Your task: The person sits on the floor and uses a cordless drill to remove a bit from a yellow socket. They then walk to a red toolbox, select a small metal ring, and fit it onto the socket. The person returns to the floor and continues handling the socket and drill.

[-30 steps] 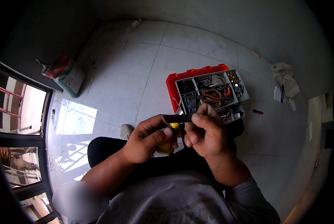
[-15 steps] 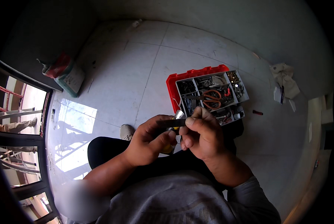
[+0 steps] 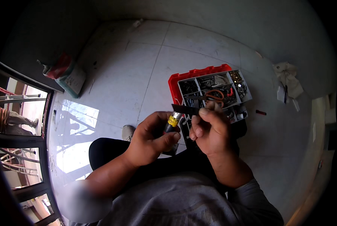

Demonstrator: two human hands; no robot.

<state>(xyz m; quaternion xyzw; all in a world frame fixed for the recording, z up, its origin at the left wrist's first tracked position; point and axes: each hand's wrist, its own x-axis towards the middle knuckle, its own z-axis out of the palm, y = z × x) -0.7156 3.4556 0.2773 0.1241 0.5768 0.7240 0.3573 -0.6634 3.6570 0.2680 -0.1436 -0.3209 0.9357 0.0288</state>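
My left hand [image 3: 147,141] is closed around a tool with a yellow-and-black handle [image 3: 172,121] and a silvery tip. Most of its lower part is hidden by my fingers and thumb. Between the thumb and fingers of my right hand [image 3: 214,135] is a thin, dark, flat blade [image 3: 185,109] with a slanted free end. That blade points left, crossing the view just over the tool's silvery tip; I cannot tell whether they touch. Just beyond my right hand lie scissors with orange handles [image 3: 214,92], on top of a compartment box.
The grey compartment box [image 3: 247,98] with a red edge [image 3: 173,86] holds screws and small hardware. A red-and-black item [image 3: 261,112] lies right of it. Farther right are a pale cloth [image 3: 289,81] and papers. A bag [image 3: 72,79] stands left, near glazed doors.
The blade has risen away from my left hand, and its free end has left those fingers. The tool's yellow-and-black handle now shows more. Outside the doors, a person has shifted.
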